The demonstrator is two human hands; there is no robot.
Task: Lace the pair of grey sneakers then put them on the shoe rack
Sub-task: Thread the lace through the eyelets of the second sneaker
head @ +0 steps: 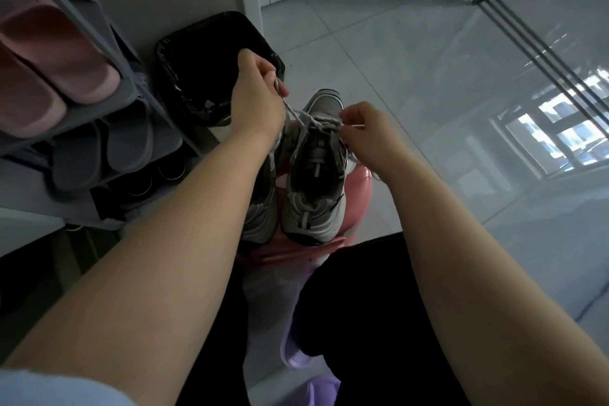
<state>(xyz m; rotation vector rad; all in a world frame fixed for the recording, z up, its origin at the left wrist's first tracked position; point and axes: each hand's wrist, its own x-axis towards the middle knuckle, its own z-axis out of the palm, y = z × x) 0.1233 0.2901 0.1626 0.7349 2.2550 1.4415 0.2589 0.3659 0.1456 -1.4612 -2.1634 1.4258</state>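
Observation:
Two grey sneakers stand side by side on a pink stool (pixel 359 181), toes pointing away from me. The right sneaker (pixel 316 175) is in full view; the left sneaker (pixel 262 208) is mostly hidden under my left forearm. My left hand (pixel 255 95) grips one end of the pale lace (pixel 293 114) and holds it taut, up and to the left of the right sneaker's front eyelets. My right hand (pixel 369 128) pinches the other lace end at the shoe's right side, its tip sticking out to the right.
A grey shoe rack (pixel 138 99) stands at the left with pink slippers (pixel 56 66) on top and grey slippers (pixel 102 152) below. A black-lined bin (pixel 204 53) sits behind the stool. Glossy tiled floor spreads to the right. My dark-trousered legs and purple slipper (pixel 296 353) are below.

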